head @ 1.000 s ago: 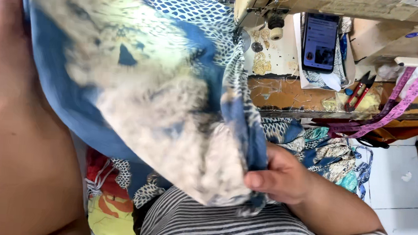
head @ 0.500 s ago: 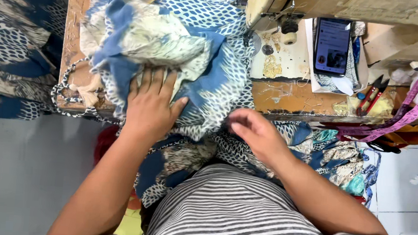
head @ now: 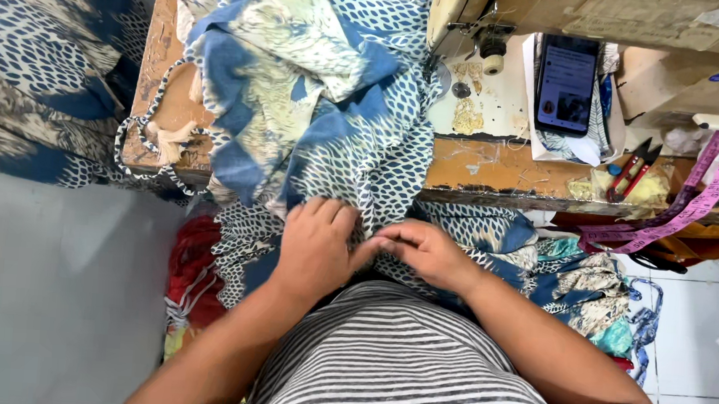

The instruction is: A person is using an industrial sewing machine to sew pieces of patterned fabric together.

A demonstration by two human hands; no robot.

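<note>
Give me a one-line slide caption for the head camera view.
Both hands, left hand and right hand, meet on blue-and-white patterned fabric draped over a worn wooden sewing table, phone and thread snips alongside.

Tailoring workshop — sewing machine [head: 474, 16], tape measure [head: 697, 192], thread snips [head: 636, 166] on worn table [head: 496, 174].

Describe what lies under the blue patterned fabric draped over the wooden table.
Under the blue patterned fabric, only the wooden table shows at its edges. Both hands rest on its lower part; whatever lies beneath is covered.
</note>
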